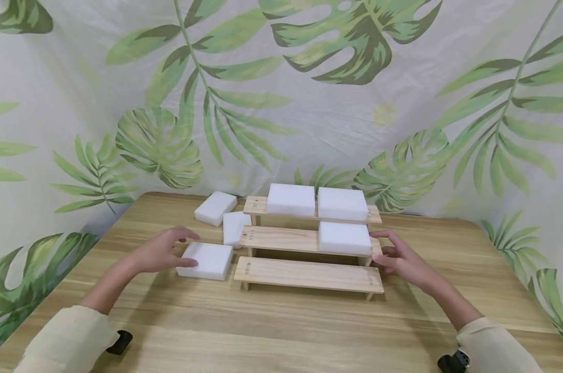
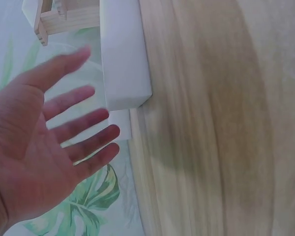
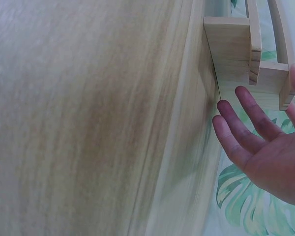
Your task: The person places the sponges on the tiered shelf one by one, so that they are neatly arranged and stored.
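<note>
My left hand (image 1: 156, 253) hovers over the near left white foam block (image 1: 209, 257), thumb and fingers spread apart. In the left wrist view, the palm (image 2: 37, 147) faces the side of that block (image 2: 124, 59), with nothing gripped. On the other side, my right hand (image 1: 405, 263) is at the right end of a three-tier wooden stand, nearest the middle shelf (image 1: 281, 238). Its fingers (image 3: 255, 115) are loosely extended beside the stand's end panel (image 3: 229, 42) in the right wrist view. One white block (image 1: 344, 237) sits on the right half of the middle shelf.
Two white blocks (image 1: 291, 199) (image 1: 342, 203) lie side by side on the top shelf (image 1: 259, 205). The bottom shelf (image 1: 305, 275) is bare wood. Two more blocks (image 1: 215, 208) (image 1: 236, 228) lie on the wooden table (image 1: 272, 331), left of the stand. A leaf-print cloth (image 1: 244, 103) hangs behind.
</note>
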Motion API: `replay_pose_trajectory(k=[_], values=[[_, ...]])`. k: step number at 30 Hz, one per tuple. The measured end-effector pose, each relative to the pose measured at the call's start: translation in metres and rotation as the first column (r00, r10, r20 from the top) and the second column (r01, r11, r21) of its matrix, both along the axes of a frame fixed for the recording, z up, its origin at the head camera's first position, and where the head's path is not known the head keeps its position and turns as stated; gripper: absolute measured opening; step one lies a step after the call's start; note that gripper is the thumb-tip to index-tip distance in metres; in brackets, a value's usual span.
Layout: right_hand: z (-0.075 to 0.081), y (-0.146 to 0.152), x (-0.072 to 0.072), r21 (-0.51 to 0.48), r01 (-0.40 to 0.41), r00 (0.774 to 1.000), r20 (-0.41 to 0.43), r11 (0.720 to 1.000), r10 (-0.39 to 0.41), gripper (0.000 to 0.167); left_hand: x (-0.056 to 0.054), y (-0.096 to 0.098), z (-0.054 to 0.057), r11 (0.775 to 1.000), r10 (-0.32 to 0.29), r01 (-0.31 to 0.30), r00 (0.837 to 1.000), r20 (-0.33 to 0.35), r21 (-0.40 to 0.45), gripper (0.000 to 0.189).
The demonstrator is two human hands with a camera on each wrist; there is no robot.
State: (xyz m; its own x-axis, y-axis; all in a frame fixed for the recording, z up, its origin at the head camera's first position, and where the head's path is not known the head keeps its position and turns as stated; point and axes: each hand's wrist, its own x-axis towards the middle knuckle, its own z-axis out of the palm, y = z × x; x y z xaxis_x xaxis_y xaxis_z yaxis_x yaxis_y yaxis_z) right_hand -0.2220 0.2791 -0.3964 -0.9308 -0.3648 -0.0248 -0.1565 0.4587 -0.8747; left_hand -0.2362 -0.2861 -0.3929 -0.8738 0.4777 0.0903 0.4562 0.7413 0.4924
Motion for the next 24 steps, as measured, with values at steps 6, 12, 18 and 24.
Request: replay_pose_trajectory(k=[6,12,18,24], values=[[-0.0001,-0.0007,0.0006,-0.002,0.000,1.000,0.003,1.000,0.000,0.058,0.0019,-0.0014,0.0004,0.998,-0.053,0.053,0.998,0.023,-0.031,0.059],[0.0006,-0.0025,0.0011,-0.019,-0.008,1.000,0.005,1.000,0.008,0.060,0.0045,-0.0016,0.0028,0.998,-0.036,0.039,0.998,0.054,-0.055,0.065],[-0.0003,-0.0021,0.0011,-0.018,0.001,1.000,0.010,1.000,-0.001,0.060,0.0052,-0.0014,0.0039,0.997,-0.034,0.039,0.997,0.073,-0.065,0.066],[-0.0011,-0.0011,0.0003,-0.005,0.006,1.000,0.010,1.000,-0.006,0.059,0.0043,-0.0061,0.0053,0.997,-0.073,0.074,0.996,0.045,-0.020,0.066]])
